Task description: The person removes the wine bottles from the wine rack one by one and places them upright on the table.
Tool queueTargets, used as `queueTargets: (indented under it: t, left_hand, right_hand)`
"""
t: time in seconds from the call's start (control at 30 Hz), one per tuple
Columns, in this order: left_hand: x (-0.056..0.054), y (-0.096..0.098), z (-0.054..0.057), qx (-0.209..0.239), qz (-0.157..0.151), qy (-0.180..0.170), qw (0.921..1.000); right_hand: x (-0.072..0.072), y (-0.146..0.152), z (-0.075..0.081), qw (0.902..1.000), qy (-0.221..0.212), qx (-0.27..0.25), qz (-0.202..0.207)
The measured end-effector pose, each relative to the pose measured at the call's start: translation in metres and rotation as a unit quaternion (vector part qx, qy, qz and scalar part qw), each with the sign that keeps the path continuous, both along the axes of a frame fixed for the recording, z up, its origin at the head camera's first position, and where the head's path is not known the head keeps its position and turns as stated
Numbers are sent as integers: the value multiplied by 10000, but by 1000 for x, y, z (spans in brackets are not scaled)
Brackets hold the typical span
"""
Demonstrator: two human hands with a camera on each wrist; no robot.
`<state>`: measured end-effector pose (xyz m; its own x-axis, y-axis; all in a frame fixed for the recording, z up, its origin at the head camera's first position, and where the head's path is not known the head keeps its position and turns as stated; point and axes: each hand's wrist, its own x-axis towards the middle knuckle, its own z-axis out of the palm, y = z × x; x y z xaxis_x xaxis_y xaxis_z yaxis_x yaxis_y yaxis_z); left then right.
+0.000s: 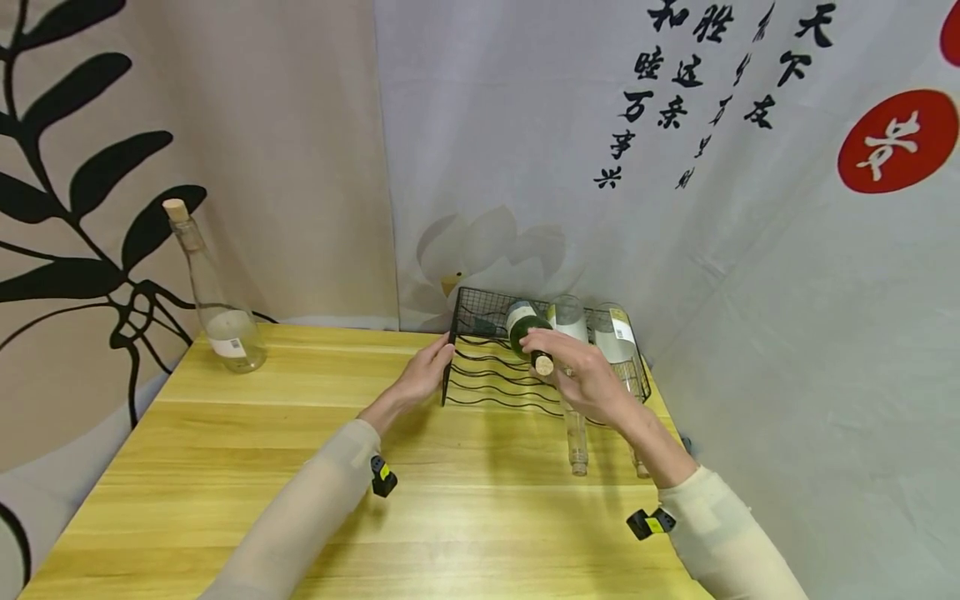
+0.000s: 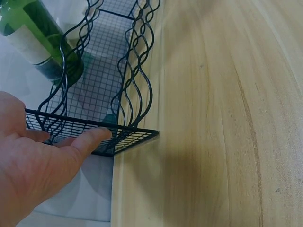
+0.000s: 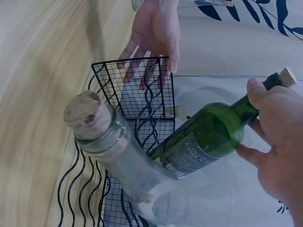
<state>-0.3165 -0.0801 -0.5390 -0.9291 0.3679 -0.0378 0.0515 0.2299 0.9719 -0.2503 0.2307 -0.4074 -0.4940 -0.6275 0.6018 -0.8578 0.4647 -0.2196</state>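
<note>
My right hand [image 1: 588, 375] grips a green glass wine bottle [image 1: 521, 327] by its corked neck. The bottle tilts, its labelled body slanting down into a black wire bottle rack [image 1: 480, 302], as the right wrist view shows. Spread fingers of my left hand [image 1: 426, 368] press against the outside of the rack's mesh end panel [image 2: 71, 124]. Two corked clear bottles lie in the rack's right part, one near the middle [image 1: 567, 315] and one at the end [image 1: 615, 333], necks toward me. A clear bottle's cork [image 3: 87, 113] looms close in the right wrist view.
Another corked clear bottle [image 1: 228, 325] stands upright at the table's back left corner. The rack sits at the back right of the wooden table [image 1: 337, 367]. Close behind and to the right hang printed cloths [image 1: 495, 150].
</note>
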Motion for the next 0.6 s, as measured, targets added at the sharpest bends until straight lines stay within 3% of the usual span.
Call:
queueTargets:
  t: [0.17, 0.4, 0.6]
  left_hand:
    - [1, 0, 1, -45, 54, -10, 10000]
    - [1, 1, 1, -117, 56, -65, 9999]
    - [0, 2, 0, -125, 60, -24, 9999]
  right_hand:
    - [-3, -1, 2, 9997, -97, -216, -31]
    - [-6, 0, 8, 9960, -631, -596, -194]
    - [-11, -1, 10, 9945, -540, -818, -365]
